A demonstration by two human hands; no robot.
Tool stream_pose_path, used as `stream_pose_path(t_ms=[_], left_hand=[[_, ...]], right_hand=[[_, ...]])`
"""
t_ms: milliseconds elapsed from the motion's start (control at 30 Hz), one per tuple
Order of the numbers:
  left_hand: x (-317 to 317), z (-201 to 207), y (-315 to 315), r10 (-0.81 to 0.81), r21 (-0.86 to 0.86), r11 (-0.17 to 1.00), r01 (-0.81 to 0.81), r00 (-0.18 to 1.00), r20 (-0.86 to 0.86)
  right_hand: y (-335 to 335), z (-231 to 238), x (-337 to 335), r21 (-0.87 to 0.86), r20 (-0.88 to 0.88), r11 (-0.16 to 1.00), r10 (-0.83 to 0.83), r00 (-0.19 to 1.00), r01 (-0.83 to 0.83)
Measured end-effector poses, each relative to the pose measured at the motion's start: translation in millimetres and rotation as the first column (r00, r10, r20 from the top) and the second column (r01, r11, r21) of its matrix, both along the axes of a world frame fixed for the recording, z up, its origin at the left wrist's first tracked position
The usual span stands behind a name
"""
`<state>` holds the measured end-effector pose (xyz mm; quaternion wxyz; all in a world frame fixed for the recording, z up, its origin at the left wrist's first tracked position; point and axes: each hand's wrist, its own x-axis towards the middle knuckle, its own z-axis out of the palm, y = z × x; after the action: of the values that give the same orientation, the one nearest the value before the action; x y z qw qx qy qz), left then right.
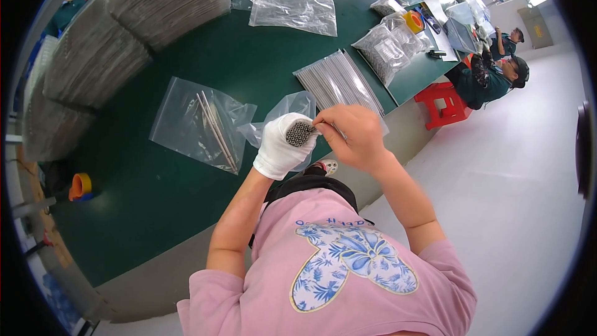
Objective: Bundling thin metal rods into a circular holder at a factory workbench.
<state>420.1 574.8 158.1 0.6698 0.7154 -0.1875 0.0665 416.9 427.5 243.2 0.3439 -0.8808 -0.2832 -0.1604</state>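
My left hand (278, 149), in a white glove, is wrapped round a bundle of thin metal tubes (300, 134). Their round, hollow ends face up toward me, packed tightly together. At the bundle's right edge my bare right hand (353, 134) pinches a metal tube end between thumb and fingertips; most of that tube is hidden. A clear plastic bag (289, 107) lies just behind and under the gloved hand. Farther right, a row of long, thin metal tubes (341, 81) lies side by side on the green table (137, 211).
Left of my hands, a clear zip bag (193, 124) has a few thin rods on it. Stacked trays (168, 6) stand at the far left. Tape (81, 185) sits near the left edge. Filled bags (385, 46) lie far right; a co-worker (491, 81) sits beyond on a red stool (443, 104).
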Motion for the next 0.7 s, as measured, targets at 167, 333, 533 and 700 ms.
stream_pose_path(t_ms=[167, 333, 533, 700], left_hand=[[0, -1, 1, -0.007, 0.027, 1.0, 0.007, 1.0, -0.027], [0, -1, 1, -0.005, 0.028, 1.0, 0.005, 1.0, -0.005], [-1, -1, 3, -0.016, 0.038, 0.999, 0.017, 1.0, -0.018], [1, 1, 1, -0.018, 0.025, 1.0, 0.018, 1.0, -0.017]], right_hand=[[0, -4, 1, -0.003, -0.033, 1.0, -0.008, 0.999, 0.008], [-1, -5, 0, -0.025, -0.017, 1.0, -0.014, 1.0, 0.013], [3, 2, 0, -0.137, 0.12, 0.991, 0.015, 0.993, 0.002], [3, 2, 0, -0.166, 0.136, 0.986, 0.001, 0.991, 0.022]])
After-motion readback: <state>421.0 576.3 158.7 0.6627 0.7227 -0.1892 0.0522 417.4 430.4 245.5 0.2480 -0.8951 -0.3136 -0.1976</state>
